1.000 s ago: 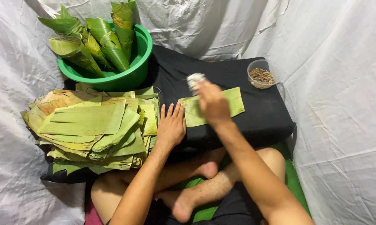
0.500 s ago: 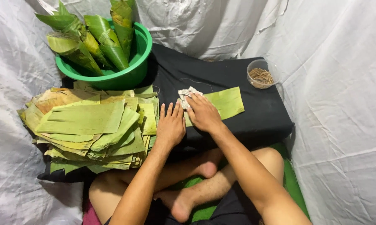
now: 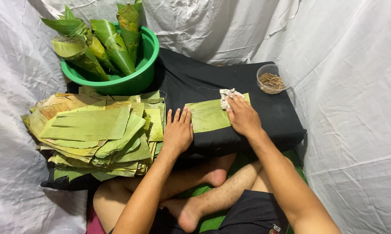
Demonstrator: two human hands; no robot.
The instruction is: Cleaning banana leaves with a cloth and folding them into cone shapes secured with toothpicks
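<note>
Left hand (image 3: 177, 132): flat, palm down, fingers together and straight, pinning the near-left edge of the leaf strip; nothing gripped, just pressing
Right hand (image 3: 243, 116): fingers curled down onto a small whitish rag (image 3: 228, 97), grip closed on it, pressing it against the strip's far right end
Leaf strip (image 3: 208, 115): single green banana-leaf piece, lying flat on the black tabletop (image 3: 195, 78), stretched between the two hands, just beside the big pile
Step in hand: looks like wiping the leaf clean, rag at the far right end of the strip, other hand holding it steady
Next move calls for: by the look of it, dragging the rag along the length of the strip with even pressure, left palm staying firm so the leaf neither slides nor splits along its ribs
Leaf stack (image 3: 96, 130): thick pile of cut strips to the left, green with yellowed edges, touching the left hand's side of the work spot
Green basin (image 3: 137, 82): behind the stack, holding several rolled leaf cones (image 3: 113, 43) standing point-down
Clear cup (image 3: 270, 80): far right corner of the tabletop, filled with thin brown sticks, well apart from both hands
Surroundings: white sheeting (image 3: 356, 108) all round, crossed bare legs below the tabletop
</note>
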